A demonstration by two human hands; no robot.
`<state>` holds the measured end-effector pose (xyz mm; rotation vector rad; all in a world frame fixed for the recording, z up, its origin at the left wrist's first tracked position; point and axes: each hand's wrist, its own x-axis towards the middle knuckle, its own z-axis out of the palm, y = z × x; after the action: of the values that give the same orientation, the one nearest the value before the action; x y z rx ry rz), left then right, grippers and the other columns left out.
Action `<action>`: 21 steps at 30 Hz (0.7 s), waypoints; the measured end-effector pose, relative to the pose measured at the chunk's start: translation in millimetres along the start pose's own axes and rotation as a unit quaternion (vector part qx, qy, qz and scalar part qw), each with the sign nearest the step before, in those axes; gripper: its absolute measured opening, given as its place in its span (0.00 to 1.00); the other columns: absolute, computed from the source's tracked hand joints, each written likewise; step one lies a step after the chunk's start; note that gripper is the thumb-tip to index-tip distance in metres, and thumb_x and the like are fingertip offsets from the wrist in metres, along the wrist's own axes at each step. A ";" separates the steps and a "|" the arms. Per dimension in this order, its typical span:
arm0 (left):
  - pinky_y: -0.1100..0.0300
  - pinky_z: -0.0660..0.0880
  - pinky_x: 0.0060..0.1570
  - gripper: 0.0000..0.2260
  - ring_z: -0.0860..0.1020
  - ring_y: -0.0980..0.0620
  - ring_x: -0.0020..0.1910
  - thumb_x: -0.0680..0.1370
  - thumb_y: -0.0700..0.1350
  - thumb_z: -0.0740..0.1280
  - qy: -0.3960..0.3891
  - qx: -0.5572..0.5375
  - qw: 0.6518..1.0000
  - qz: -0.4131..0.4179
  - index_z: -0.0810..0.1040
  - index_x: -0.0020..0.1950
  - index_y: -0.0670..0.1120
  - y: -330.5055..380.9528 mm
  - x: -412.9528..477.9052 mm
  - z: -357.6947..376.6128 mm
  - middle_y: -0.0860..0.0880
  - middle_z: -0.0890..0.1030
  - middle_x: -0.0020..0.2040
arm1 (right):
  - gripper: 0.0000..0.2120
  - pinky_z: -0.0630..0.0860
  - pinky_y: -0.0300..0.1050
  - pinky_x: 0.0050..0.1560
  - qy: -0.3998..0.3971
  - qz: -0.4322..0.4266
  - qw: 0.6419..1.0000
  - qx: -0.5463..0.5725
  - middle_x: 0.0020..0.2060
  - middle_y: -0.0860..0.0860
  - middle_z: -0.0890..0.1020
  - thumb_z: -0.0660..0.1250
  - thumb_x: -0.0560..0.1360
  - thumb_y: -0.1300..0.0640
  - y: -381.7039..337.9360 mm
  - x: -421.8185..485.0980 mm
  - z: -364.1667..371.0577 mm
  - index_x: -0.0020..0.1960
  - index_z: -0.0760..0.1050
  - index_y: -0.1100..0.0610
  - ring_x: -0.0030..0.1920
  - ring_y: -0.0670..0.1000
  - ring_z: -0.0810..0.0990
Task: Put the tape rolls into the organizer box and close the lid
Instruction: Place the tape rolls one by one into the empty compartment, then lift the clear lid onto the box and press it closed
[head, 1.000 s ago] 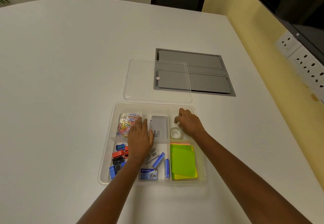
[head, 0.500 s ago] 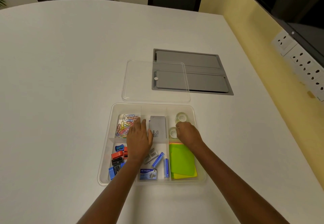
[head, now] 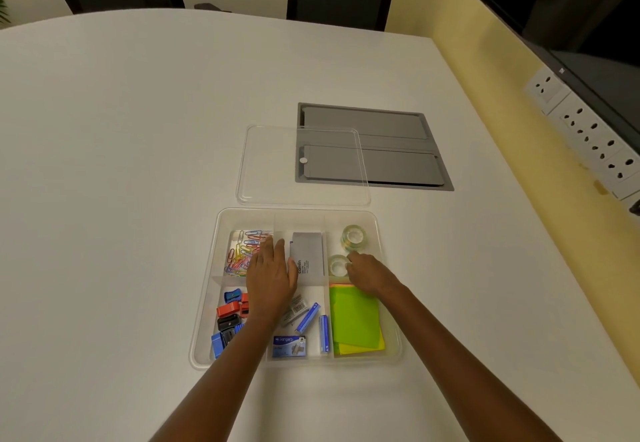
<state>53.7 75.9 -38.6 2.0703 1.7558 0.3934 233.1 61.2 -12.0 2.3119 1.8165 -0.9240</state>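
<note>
The clear organizer box (head: 207, 306) lies open on the white table. Two clear tape rolls sit in its back right compartment: the far tape roll (head: 353, 236) stands free, and the near tape roll (head: 337, 265) lies just left of my right hand (head: 369, 273). My right hand's curled fingertips touch or nearly touch the near roll's edge; I cannot tell whether they grip it. My left hand (head: 271, 277) lies flat with fingers apart over the box's middle, beside a grey card box (head: 308, 258). The clear lid (head: 273, 168) lies flat behind the box.
Other compartments hold coloured paper clips (head: 242, 251), sharpeners (head: 230, 313), staple boxes (head: 289, 345) and green and yellow sticky notes (head: 355, 324). A grey cable hatch (head: 391, 144) is set in the table behind the lid. Wall sockets (head: 588, 137) line the right wall.
My right hand drew back toward me from the far tape roll, leaving it in the back right compartment, and now rests by the near roll. My left hand stayed put.
</note>
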 end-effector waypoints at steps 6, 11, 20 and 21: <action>0.50 0.60 0.72 0.21 0.62 0.43 0.73 0.80 0.48 0.53 0.000 0.003 1.000 0.004 0.60 0.71 0.42 -1.0 0.0 -0.5 0.39 0.63 0.73 | 0.17 0.71 0.51 0.63 0.051 -0.038 0.998 -0.024 0.65 0.61 0.74 0.51 0.80 0.63 3.0 -9.9 6.9 0.68 0.65 0.62 0.63 0.60 0.74; 0.51 0.51 0.75 0.24 0.53 0.44 0.76 0.80 0.50 0.51 -0.014 0.010 1.000 0.022 0.52 0.74 0.43 -8.5 -0.7 -3.4 0.41 0.55 0.77 | 0.19 0.70 0.48 0.65 0.223 -0.090 0.971 -0.015 0.66 0.58 0.72 0.54 0.78 0.66 4.9 -25.2 12.4 0.68 0.67 0.62 0.65 0.57 0.71; 0.44 0.56 0.73 0.22 0.56 0.38 0.75 0.80 0.43 0.54 0.074 0.041 0.995 -0.045 0.57 0.73 0.40 -61.7 -21.1 -43.2 0.35 0.59 0.74 | 0.22 0.64 0.46 0.71 0.238 -0.004 0.966 0.097 0.75 0.57 0.57 0.51 0.81 0.60 23.1 -50.5 32.3 0.74 0.54 0.58 0.75 0.55 0.58; 0.43 0.58 0.72 0.22 0.57 0.37 0.74 0.80 0.42 0.55 0.071 0.041 0.995 -0.057 0.56 0.73 0.39 -66.4 -23.6 -46.0 0.34 0.59 0.74 | 0.23 0.67 0.45 0.69 0.231 -0.006 0.967 0.104 0.75 0.57 0.57 0.51 0.81 0.61 22.9 -51.8 33.3 0.75 0.52 0.58 0.74 0.55 0.61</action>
<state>-29.3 67.0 -28.2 2.0293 1.9935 0.4511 233.5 -3.9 -21.2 2.8446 1.9710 -0.6373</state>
